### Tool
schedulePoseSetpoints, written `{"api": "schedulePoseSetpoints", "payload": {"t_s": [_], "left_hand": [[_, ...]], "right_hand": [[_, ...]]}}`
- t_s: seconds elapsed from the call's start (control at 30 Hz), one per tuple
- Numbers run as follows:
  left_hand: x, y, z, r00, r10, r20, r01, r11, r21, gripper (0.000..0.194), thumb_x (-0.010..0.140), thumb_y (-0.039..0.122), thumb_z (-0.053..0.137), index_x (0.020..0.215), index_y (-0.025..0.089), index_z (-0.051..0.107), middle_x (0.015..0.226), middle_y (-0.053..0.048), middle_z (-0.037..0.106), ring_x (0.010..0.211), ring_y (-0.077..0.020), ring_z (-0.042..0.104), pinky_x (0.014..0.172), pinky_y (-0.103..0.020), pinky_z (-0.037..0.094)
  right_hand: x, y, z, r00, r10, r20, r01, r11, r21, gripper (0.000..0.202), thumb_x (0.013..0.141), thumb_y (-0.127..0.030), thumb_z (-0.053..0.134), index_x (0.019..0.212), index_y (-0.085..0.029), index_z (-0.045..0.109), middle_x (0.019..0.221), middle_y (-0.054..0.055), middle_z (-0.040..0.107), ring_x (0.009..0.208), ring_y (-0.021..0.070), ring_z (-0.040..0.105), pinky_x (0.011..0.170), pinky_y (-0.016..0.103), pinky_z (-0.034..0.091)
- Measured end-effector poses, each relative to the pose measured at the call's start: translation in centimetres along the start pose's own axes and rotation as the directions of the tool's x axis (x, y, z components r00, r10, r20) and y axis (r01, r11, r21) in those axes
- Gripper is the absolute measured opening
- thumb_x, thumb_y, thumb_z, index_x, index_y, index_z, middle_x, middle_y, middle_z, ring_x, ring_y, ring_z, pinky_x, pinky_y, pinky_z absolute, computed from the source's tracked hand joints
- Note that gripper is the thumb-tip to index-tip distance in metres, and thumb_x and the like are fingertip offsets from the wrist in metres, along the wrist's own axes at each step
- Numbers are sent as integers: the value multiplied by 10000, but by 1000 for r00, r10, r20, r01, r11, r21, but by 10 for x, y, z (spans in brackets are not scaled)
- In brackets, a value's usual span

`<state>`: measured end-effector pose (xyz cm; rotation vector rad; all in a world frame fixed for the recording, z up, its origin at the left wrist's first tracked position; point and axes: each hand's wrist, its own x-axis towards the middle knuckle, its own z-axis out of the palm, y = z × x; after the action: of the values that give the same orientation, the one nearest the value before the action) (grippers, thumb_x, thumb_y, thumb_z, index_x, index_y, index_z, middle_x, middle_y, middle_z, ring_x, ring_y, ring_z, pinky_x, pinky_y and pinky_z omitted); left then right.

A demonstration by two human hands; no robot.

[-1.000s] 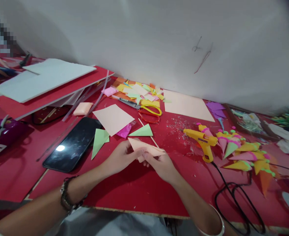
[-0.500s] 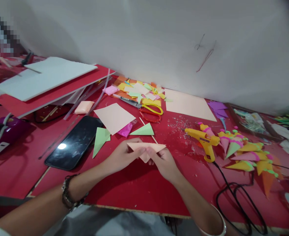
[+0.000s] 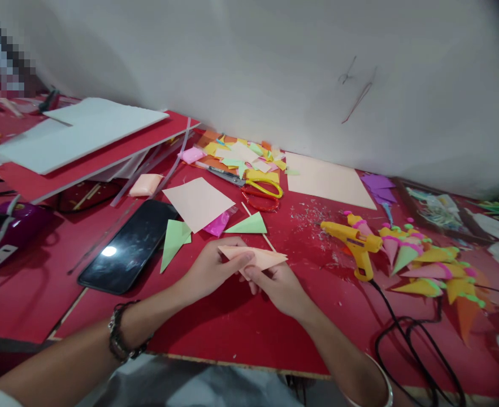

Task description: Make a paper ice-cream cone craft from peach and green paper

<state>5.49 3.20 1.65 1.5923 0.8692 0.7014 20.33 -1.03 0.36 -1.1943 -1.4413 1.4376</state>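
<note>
A folded peach paper is held between both hands above the red table. My left hand pinches its left part, thumb on top. My right hand grips the lower edge with the thumb, its other fingers partly hidden beneath. Just beyond the hands lie a flat peach square, a green paper triangle and another green folded piece. A pink packet pokes out from under the square. Near the triangle a thin stick rests on the table.
Left of the hands lies a black phone. To the right are a yellow glue gun with a black cable and several coloured paper cones. Scissors, paper scraps and a large peach sheet lie farther back.
The folded paper has tilted, its right end now slightly lower. My right thumb has slid down and left along it, away from its fold, and the two thumbs have shifted apart.
</note>
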Motion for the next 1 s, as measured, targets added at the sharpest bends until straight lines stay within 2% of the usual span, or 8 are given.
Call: {"api": "schedulePoseSetpoints", "payload": {"t_s": [0.1,0.23,0.33,0.43,0.7,0.8,0.9,1.0], "left_hand": [[0,2,0,999,-16,-39,18,999,47,164,773,277,506,675,149,532,610,32,560,577,-94,536,530,-167,388],[1,3,2,997,-42,-66,49,994,99,114,723,251,552,673,149,546,632,23,577,605,-110,543,541,-179,400],[1,0,3,996,-63,-58,67,995,70,163,738,290,538,655,149,540,632,17,573,602,-115,540,534,-187,397],[1,-2,2,994,-83,-78,84,996,16,233,766,345,498,637,152,527,626,17,555,592,-116,524,531,-197,388],[2,0,1,976,-130,-175,110,987,-116,233,762,360,516,670,147,537,621,23,542,598,-104,488,565,-194,373],[4,-3,-1,962,-176,-207,149,978,-143,239,744,363,539,645,146,545,594,32,520,572,-90,458,535,-179,353],[5,-5,-5,952,-173,-252,149,982,-113,224,723,364,559,652,152,569,595,36,519,565,-85,443,528,-175,342],[6,-4,-11,968,-173,-180,157,983,-98,202,707,354,569,680,155,593,628,30,552,569,-88,456,522,-176,344]], "right_hand": [[0,1,0,1000,1,-18,-2,997,-72,220,812,-297,435,686,-169,561,509,-39,450,506,88,447,581,225,412],[0,-2,2,1000,-8,4,8,991,-136,209,814,-286,420,895,-206,595,652,-12,530,500,85,410,503,211,379],[-1,-1,3,999,9,-32,-14,989,-148,209,805,-323,437,763,-186,589,580,-18,501,491,88,406,481,210,358],[-1,3,3,999,10,-40,-15,989,-148,248,794,-315,457,604,-168,516,526,-27,460,509,88,428,508,212,356],[0,5,1,999,19,-37,-22,996,-85,149,826,-279,420,748,-175,493,616,-24,501,560,81,463,534,198,368],[0,4,0,996,1,-86,-10,995,-102,155,834,-279,404,731,-183,470,606,-35,475,542,78,444,526,196,359],[0,4,-3,987,-26,-159,11,995,-96,177,843,-286,376,701,-192,428,574,-52,416,510,74,407,504,195,334],[0,4,-6,982,-57,-180,37,993,-113,220,845,-287,347,649,-195,382,563,-56,365,501,75,364,493,198,305]]}}
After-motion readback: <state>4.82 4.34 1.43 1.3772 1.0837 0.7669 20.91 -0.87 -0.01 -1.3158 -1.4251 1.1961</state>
